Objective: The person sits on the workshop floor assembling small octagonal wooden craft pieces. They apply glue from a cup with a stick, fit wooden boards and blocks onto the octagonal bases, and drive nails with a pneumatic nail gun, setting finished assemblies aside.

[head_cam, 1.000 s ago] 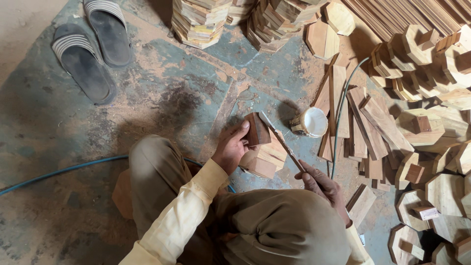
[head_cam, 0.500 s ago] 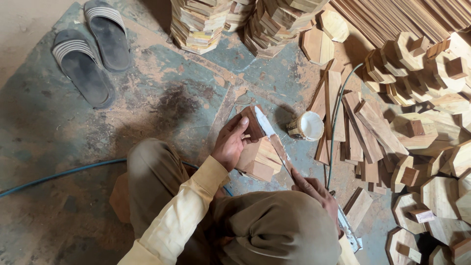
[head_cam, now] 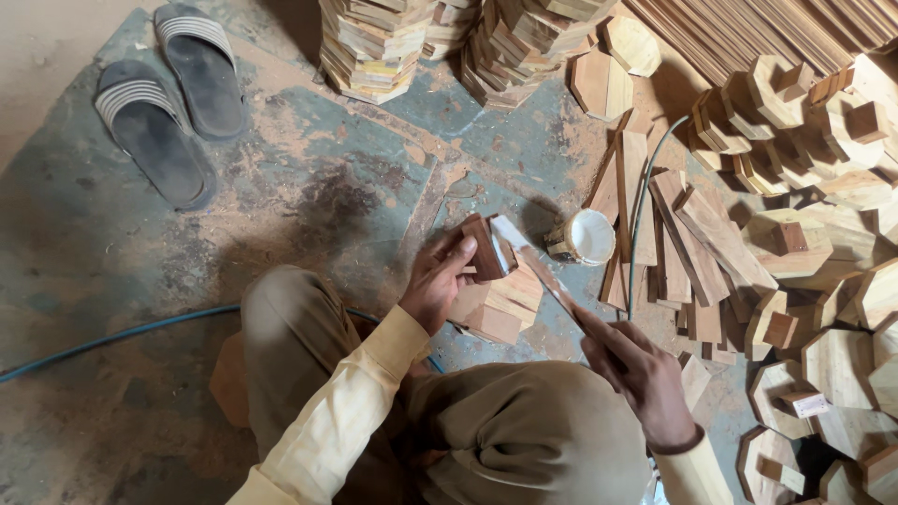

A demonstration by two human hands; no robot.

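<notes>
since the earlier frames, left hand had lifted the small dark wood block a bit higher off the stack, and the flat stick had swung so its pale tip sat right at the block's face; right hand sat further out to the right than before.

left fingers were curled narrow round the dark block, thumb on the near side, block tilted, held just above a stepped octagonal wood piece on the floor. cannot tell if block and octagon touched.

right fingers were closed on the lower end of the flat stick, index laid along it; stick ran up-left, tip w/ pale smear against the block.

outward: small white cup stood on the floor just right of the stick tip, near but apart. loose wood slats lay fanned beside the cup, thin grey-green cable crossing over them. more octagonal pieces w/ small blocks on top were heaped along the right edge. two tall stacks of octagons stood at top centre. pair of grey striped sandals lay top left, well apart from the work. blue hose ran across the dusty floor at left, passing under the bent knee. cream sleeves on both arms, olive trousers in the foreground.
</notes>
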